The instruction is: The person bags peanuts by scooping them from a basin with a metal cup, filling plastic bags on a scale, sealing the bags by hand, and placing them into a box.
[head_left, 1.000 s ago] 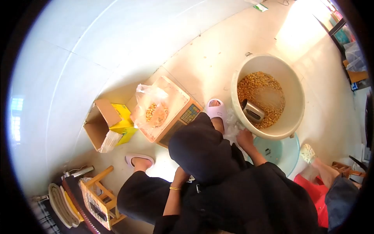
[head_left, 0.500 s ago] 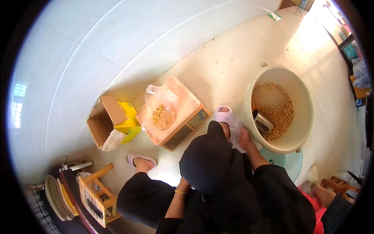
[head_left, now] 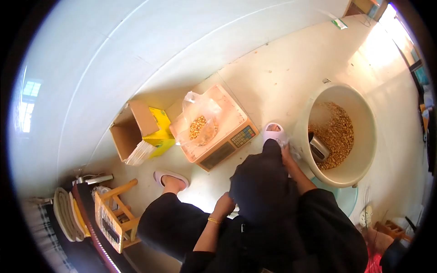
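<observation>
- Your left hand point(head_left: 223, 206): on your side of the scale point(head_left: 231, 109), beside your black clothing point(head_left: 264, 182); fingers mostly hidden, so can't tell if the grip is spread, pressed together or pinching something. Gold bracelet point(head_left: 214, 220) on that wrist.
- Your right hand point(head_left: 286, 156): lower right of the scale, reaching down by the pale slipper point(head_left: 276, 135) on your right foot. Clear plastic film point(head_left: 295, 153) right at the fingers; grip small and blurred, can't tell whether it pinches the film.
- Clear bag point(head_left: 200, 120): on the scale's platform, mouth loose, some yellow kernels point(head_left: 197, 127) inside. Neither hand on it.
- Scale: on the floor point(head_left: 255, 68), keypad point(head_left: 243, 136) side turned your way.
- Big pale tub point(head_left: 363, 136): right of the scale, well apart, loose kernels inside; metal scoop point(head_left: 320, 148) lies on them against the wall nearer the scale.
- Teal basin point(head_left: 348, 198): farther right and nearer you than the scale, partly hidden by the tub.
- Open carton point(head_left: 143, 119), brown and yellow: just left of the scale.
- Wooden stool point(head_left: 119, 189): left of the scale, nearer you.
- Another person's shoe point(head_left: 365, 216): far lower right of the scale.
</observation>
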Demonstrator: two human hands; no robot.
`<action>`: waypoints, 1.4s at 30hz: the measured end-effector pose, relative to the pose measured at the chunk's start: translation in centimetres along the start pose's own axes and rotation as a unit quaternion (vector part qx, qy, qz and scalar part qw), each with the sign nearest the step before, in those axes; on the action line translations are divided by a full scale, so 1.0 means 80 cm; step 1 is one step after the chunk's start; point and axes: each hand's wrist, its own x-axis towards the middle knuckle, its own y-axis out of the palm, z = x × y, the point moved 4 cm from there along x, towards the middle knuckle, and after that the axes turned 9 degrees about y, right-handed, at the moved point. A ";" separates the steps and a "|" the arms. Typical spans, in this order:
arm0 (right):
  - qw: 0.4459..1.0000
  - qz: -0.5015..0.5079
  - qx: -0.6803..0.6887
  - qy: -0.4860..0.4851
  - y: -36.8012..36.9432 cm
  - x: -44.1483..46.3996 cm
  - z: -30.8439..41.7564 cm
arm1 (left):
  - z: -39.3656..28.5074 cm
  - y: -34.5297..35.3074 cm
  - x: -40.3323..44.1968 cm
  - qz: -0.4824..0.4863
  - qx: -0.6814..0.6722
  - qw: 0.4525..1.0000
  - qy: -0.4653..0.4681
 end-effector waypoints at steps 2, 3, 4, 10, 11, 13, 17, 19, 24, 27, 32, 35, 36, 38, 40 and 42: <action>0.955 -0.014 -0.291 -0.046 -0.015 -0.028 0.006 | -0.001 -0.003 0.000 0.003 0.013 1.000 -0.015; 0.921 -0.019 -0.383 -0.064 -0.020 -0.046 0.009 | -0.002 -0.004 0.003 0.013 0.027 0.999 -0.023; 0.953 0.079 -0.288 -0.058 -0.022 -0.071 0.017 | -0.004 -0.005 0.006 0.022 0.041 0.999 -0.028; 0.962 0.258 -0.037 0.083 -0.006 -0.247 0.155 | -0.034 -0.068 0.017 -0.174 -0.053 0.983 0.006; 0.961 0.263 -0.015 0.082 -0.006 -0.259 0.162 | -0.035 -0.085 0.021 -0.211 -0.061 0.976 0.009; 0.972 0.227 -0.024 0.048 -0.010 -0.278 0.170 | -0.042 -0.127 0.029 -0.292 -0.057 0.955 0.015; 0.971 0.147 -0.151 -0.113 0.008 -0.321 0.218 | -0.081 -0.226 0.040 -0.404 0.054 0.913 0.006; 0.959 0.119 -0.200 -0.163 0.027 -0.353 0.265 | -0.082 -0.258 0.053 -0.404 0.093 0.910 -0.012; 0.874 0.059 -0.271 -0.400 0.051 -0.410 0.332 | 0.011 -0.285 0.084 -0.247 0.181 0.939 -0.153; 0.829 0.053 -0.301 -0.469 0.055 -0.427 0.344 | 0.053 -0.284 0.057 -0.203 0.147 0.943 -0.217; 0.802 0.071 -0.302 -0.511 0.083 -0.463 0.371 | 0.054 -0.272 0.023 -0.245 0.096 0.959 -0.101; 0.781 0.075 -0.282 -0.552 0.098 -0.478 0.384 | 0.007 -0.275 0.013 -0.212 0.078 0.973 -0.041; 0.774 0.077 -0.273 -0.566 0.102 -0.484 0.388 | -0.002 -0.272 0.012 -0.179 0.075 0.981 -0.024; 0.766 0.073 -0.274 -0.577 0.106 -0.495 0.397 | -0.007 -0.271 0.007 -0.189 0.074 0.979 -0.025; 0.757 0.060 -0.277 -0.588 0.103 -0.498 0.405 | -0.003 -0.271 0.007 -0.195 0.073 0.978 -0.019; 0.752 -0.032 -0.325 -0.573 0.078 -0.492 0.415 | 0.005 -0.273 0.005 -0.197 0.105 0.975 0.003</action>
